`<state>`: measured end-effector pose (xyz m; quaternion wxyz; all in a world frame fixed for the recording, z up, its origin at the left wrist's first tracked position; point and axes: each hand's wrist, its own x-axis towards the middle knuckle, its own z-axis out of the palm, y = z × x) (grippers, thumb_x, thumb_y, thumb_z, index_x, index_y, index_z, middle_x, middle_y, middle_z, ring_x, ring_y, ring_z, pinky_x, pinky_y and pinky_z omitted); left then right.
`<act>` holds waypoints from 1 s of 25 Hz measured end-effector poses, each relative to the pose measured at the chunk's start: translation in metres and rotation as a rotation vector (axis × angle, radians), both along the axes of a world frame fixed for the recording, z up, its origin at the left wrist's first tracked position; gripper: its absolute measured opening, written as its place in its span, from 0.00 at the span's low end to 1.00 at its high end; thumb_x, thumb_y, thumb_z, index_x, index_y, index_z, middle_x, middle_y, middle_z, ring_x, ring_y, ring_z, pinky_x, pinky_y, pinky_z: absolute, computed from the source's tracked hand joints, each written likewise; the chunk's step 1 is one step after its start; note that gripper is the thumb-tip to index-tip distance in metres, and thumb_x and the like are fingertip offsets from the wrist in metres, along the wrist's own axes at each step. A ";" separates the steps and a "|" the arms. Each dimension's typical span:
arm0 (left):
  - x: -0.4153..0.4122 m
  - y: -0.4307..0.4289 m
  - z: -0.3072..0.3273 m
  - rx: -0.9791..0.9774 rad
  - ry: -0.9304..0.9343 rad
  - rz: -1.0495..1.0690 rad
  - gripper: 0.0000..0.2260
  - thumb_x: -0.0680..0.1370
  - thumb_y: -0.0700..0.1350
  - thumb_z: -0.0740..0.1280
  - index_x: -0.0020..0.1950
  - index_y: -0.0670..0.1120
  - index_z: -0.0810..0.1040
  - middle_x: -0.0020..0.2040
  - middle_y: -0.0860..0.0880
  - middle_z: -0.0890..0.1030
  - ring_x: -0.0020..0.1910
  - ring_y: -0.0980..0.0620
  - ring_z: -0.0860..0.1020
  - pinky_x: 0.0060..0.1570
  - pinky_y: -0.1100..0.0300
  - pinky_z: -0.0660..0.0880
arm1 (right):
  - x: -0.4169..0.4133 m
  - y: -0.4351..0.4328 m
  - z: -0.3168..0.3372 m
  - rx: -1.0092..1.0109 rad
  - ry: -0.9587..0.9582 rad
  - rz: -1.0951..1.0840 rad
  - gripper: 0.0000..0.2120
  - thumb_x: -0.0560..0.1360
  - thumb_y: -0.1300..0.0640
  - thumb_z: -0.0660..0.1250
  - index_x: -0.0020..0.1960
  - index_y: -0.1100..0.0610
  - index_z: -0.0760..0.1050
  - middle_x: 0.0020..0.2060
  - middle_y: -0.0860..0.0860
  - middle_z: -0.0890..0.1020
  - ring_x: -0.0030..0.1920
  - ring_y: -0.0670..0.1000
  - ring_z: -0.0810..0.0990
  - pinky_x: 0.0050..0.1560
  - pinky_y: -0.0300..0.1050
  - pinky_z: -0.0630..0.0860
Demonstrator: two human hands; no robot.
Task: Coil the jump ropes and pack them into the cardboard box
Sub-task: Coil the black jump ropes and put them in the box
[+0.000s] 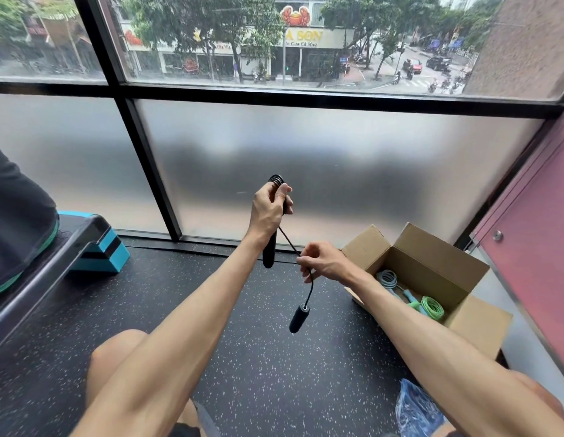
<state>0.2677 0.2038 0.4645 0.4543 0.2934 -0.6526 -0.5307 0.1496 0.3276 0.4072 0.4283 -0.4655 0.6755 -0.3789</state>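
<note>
My left hand (269, 209) is raised at centre, shut on a black jump rope (277, 181): its coils loop above my fist and one black handle (269, 252) hangs below it. The cord runs down to my right hand (321, 261), which pinches it. Below that hand the rope's second handle (299, 318) dangles free above the floor. To the right, an open cardboard box (432, 247) stands on the floor. Inside lie a coiled light-blue rope (387, 278) and a coiled green rope (432, 307).
A blue and black step platform (99, 242) stands at the left with another person's dark-clad leg (19, 216) on it. A blue plastic bag (414, 408) lies at the lower right. Frosted window glass is ahead, a pink wall panel (532, 247) at right, speckled black floor (258, 373) below.
</note>
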 end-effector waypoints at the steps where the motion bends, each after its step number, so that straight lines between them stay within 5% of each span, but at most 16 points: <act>1: 0.001 -0.002 -0.004 -0.064 -0.090 0.009 0.12 0.83 0.43 0.61 0.50 0.34 0.76 0.33 0.45 0.78 0.29 0.48 0.77 0.34 0.56 0.77 | 0.001 -0.001 0.001 -0.032 0.059 0.000 0.05 0.79 0.61 0.67 0.47 0.62 0.74 0.37 0.57 0.81 0.34 0.52 0.81 0.37 0.51 0.83; 6: 0.012 -0.010 -0.025 -0.277 -0.485 -0.013 0.11 0.82 0.44 0.63 0.43 0.38 0.75 0.31 0.45 0.81 0.27 0.48 0.80 0.32 0.54 0.78 | 0.001 -0.009 0.016 -0.250 0.311 -0.033 0.04 0.77 0.59 0.70 0.43 0.56 0.80 0.31 0.46 0.79 0.27 0.38 0.74 0.33 0.37 0.71; 12: 0.016 -0.005 -0.022 -0.162 -0.773 -0.314 0.18 0.83 0.46 0.58 0.39 0.42 0.80 0.25 0.49 0.76 0.22 0.51 0.72 0.27 0.60 0.71 | -0.005 -0.019 0.031 -0.460 0.467 -0.083 0.04 0.73 0.57 0.74 0.40 0.55 0.83 0.36 0.52 0.78 0.32 0.45 0.73 0.36 0.36 0.68; 20: 0.013 0.002 -0.004 0.248 -0.501 -0.416 0.17 0.80 0.45 0.57 0.31 0.45 0.67 0.24 0.51 0.59 0.22 0.54 0.55 0.26 0.63 0.51 | -0.005 -0.024 0.038 -0.527 0.403 -0.241 0.09 0.73 0.53 0.74 0.45 0.56 0.76 0.37 0.51 0.81 0.34 0.44 0.76 0.36 0.33 0.70; 25: 0.011 0.002 0.001 0.435 -0.224 -0.499 0.23 0.83 0.48 0.58 0.27 0.46 0.66 0.22 0.52 0.55 0.19 0.55 0.54 0.22 0.66 0.50 | -0.004 -0.024 0.034 -0.431 0.226 -0.260 0.14 0.81 0.48 0.64 0.44 0.58 0.73 0.34 0.49 0.77 0.35 0.47 0.74 0.42 0.47 0.76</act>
